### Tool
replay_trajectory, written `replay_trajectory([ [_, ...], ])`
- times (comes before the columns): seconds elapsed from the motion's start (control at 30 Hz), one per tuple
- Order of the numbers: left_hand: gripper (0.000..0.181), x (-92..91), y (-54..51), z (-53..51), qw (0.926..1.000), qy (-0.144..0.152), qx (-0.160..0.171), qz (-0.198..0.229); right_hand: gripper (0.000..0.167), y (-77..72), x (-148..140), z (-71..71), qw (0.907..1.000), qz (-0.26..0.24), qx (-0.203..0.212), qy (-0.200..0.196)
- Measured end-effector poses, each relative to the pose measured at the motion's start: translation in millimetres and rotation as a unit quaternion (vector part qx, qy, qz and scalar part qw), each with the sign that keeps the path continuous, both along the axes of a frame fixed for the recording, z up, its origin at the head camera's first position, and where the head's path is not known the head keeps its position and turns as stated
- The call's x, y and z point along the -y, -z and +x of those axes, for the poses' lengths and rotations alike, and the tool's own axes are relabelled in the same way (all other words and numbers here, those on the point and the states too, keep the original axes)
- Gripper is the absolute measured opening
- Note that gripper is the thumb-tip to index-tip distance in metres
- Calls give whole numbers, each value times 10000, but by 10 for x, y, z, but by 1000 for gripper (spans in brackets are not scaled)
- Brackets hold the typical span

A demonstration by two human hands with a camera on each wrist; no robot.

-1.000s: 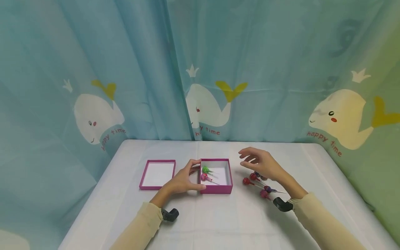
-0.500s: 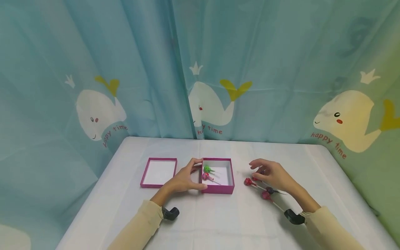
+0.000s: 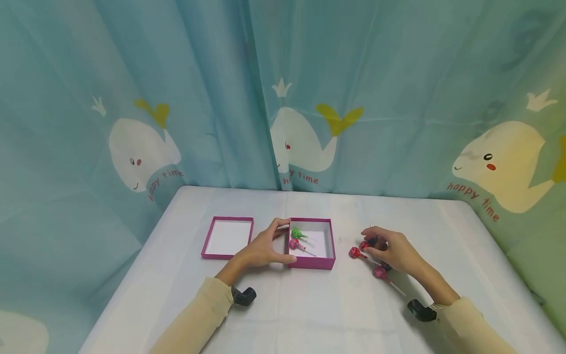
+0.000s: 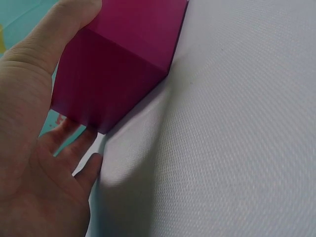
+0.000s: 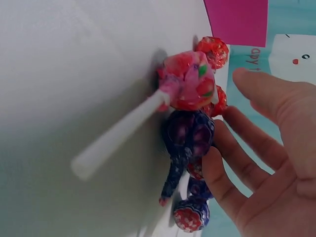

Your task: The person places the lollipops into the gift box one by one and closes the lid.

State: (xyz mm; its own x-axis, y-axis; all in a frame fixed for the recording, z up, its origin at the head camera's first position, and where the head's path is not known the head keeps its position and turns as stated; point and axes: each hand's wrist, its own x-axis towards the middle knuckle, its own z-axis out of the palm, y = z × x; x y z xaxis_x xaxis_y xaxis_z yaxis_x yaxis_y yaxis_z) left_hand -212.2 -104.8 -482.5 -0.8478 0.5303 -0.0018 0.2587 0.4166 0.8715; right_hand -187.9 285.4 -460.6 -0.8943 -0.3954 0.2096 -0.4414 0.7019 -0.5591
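Note:
My left hand [image 3: 261, 250] holds a magenta box [image 3: 312, 264] at its left side, thumb at the front corner and fingers towards the back. Inside the box lie a green lollipop [image 3: 297, 233] and a pink lollipop [image 3: 294, 244]. My right hand [image 3: 395, 250] is over a loose group of lollipops right of the box. A red lollipop [image 3: 354, 252] and a second pink lollipop [image 3: 380, 273] show beside it. In the right wrist view, a dark purple lollipop [image 5: 190, 131] lies close to the fingers, which are spread from the thumb. Some lollipops are partly hidden by that hand.
A shallow magenta-rimmed lid [image 3: 230, 237], white inside, lies left of the box. A white cloth [image 3: 305, 314] covers the table. Behind it hangs a blue curtain [image 3: 389, 88] printed with whales.
My right hand has come down and rightwards onto the lollipops from above them. My left hand stays on the box. The head view has shifted slightly.

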Motion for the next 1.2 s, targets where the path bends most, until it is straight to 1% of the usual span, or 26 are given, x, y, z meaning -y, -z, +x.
replay_trajectory([
  [0.13, 100, -7, -6, -16, 10000, -4, -6, -8, 35, 28, 8, -13, 9999, 87, 28, 129],
  [0.23, 99, -6, -7, -13, 10000, 7, 21, -1, 33, 54, 16, -16, 9994, 207, 119, 231],
  [0.37, 99, -5, -13, -8, 10000, 8, 35, 24, 30, 72, 24, -17, 9986, 403, 112, 325],
  [0.73, 99, -6, -20, -1, 10000, -53, 72, 6, 25, 42, 37, -11, 9978, 592, 17, 308],
  [1.0, 99, -7, -43, 3, 10000, -18, 14, 61, 25, 23, 39, -5, 9985, 489, -117, 236],
  [1.13, 98, -5, -50, 16, 9999, 23, -2, 115, 25, 0, 34, -5, 9993, 332, -64, 188],
  [1.2, 98, -3, -44, 17, 9999, 19, 4, 99, 26, -36, 36, -6, 9996, 216, 39, 177],
])
